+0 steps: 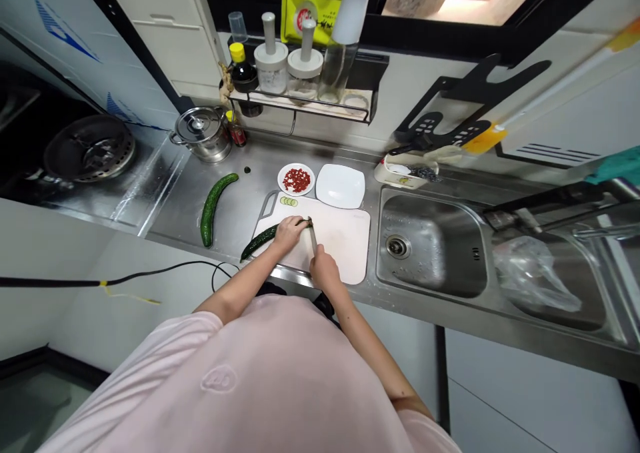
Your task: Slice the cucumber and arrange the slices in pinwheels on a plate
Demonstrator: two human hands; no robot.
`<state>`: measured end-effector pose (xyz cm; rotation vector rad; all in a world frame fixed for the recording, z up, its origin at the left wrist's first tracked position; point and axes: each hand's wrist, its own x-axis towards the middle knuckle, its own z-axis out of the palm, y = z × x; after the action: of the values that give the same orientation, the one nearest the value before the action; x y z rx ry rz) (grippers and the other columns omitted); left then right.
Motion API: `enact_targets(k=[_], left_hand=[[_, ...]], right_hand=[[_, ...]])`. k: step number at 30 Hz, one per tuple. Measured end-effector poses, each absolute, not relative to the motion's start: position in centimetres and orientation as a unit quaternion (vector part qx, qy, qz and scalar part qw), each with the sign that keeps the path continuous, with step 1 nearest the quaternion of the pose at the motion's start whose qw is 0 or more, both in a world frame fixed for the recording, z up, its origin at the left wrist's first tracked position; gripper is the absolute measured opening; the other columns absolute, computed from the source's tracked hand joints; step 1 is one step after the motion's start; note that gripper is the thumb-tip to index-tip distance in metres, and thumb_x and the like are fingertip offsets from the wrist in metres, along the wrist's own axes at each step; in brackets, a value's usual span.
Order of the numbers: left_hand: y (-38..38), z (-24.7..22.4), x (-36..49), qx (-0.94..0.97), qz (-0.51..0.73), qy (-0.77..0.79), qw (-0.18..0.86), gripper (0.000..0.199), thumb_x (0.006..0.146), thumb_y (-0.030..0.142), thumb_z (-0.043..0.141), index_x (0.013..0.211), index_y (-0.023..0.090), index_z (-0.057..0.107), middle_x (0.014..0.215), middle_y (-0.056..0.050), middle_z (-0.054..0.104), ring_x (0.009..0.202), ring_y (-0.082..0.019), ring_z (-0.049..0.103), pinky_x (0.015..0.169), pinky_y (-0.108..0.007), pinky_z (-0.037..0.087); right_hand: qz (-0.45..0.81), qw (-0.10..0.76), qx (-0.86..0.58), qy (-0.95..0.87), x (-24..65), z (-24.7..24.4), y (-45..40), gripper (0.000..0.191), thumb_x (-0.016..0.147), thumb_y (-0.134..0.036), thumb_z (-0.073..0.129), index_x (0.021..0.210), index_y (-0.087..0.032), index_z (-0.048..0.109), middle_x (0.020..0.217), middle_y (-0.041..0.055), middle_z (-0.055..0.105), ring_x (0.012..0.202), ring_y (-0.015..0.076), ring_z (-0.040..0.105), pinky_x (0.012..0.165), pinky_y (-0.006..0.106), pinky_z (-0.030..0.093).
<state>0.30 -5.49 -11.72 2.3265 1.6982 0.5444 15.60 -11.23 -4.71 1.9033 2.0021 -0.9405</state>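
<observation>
A dark green cucumber lies slantwise over the left part of the white cutting board, its far end overhanging the board's left edge. My left hand is closed over the cucumber near its right end. In my right hand is the handle of a knife, whose blade stands at the cucumber's right tip. Several pale cucumber slices lie in a row at the top left of the board. A second, whole cucumber rests on the steel counter to the left.
Behind the board are a bowl of chopped red pieces and a white square plate. A steel pot stands at the back left. To the right is a sink; a spice rack hangs above the counter.
</observation>
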Motion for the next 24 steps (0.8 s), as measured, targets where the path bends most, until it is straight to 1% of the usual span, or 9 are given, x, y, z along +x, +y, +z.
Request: enact_targets(k=[7, 12, 17, 24], left_hand=[[-5.62, -12.52, 0.54, 0.782, 0.194, 0.584, 0.101, 0.033, 0.087, 0.014, 0.046, 0.112, 0.027, 0.062, 0.114, -0.007, 0.059, 0.106, -0.021, 0.051, 0.091, -0.037, 0.041], [-5.44, -12.53, 0.30, 0.784, 0.193, 0.581, 0.103, 0.034, 0.085, 0.013, 0.048, 0.112, 0.027, 0.063, 0.115, -0.007, 0.059, 0.106, -0.021, 0.051, 0.092, -0.037, 0.041], [-5.35, -12.52, 0.19, 0.789, 0.188, 0.577, 0.097, 0.032, 0.087, 0.016, 0.046, 0.113, 0.027, 0.063, 0.115, -0.006, 0.059, 0.105, -0.021, 0.052, 0.091, -0.036, 0.042], [-5.33, -12.41, 0.32, 0.786, 0.190, 0.579, 0.105, 0.033, 0.087, 0.014, 0.046, 0.112, 0.026, 0.063, 0.114, -0.006, 0.060, 0.106, -0.021, 0.052, 0.092, -0.036, 0.042]], right_hand=[[-0.312, 0.109, 0.643, 0.691, 15.44, -4.94, -11.46, 0.020, 0.089, -0.012, 0.033, 0.108, -0.014, 0.039, 0.088, 0.0116, 0.063, 0.082, 0.0222, 0.061, 0.063, 0.027, 0.036], [-0.312, 0.114, 0.644, 0.689, 15.42, -4.89, -11.22, 0.022, 0.089, -0.012, 0.033, 0.110, -0.014, 0.039, 0.090, 0.0120, 0.064, 0.083, 0.0214, 0.061, 0.064, 0.027, 0.037], [-0.326, 0.119, 0.646, 0.679, 15.41, -4.88, -11.07, 0.023, 0.089, -0.013, 0.035, 0.112, -0.014, 0.039, 0.092, 0.0135, 0.065, 0.085, 0.0223, 0.062, 0.066, 0.028, 0.038], [-0.331, 0.109, 0.647, 0.678, 15.40, -4.61, -11.16, 0.021, 0.090, -0.013, 0.035, 0.111, -0.014, 0.039, 0.092, 0.0137, 0.064, 0.087, 0.0223, 0.062, 0.066, 0.027, 0.038]])
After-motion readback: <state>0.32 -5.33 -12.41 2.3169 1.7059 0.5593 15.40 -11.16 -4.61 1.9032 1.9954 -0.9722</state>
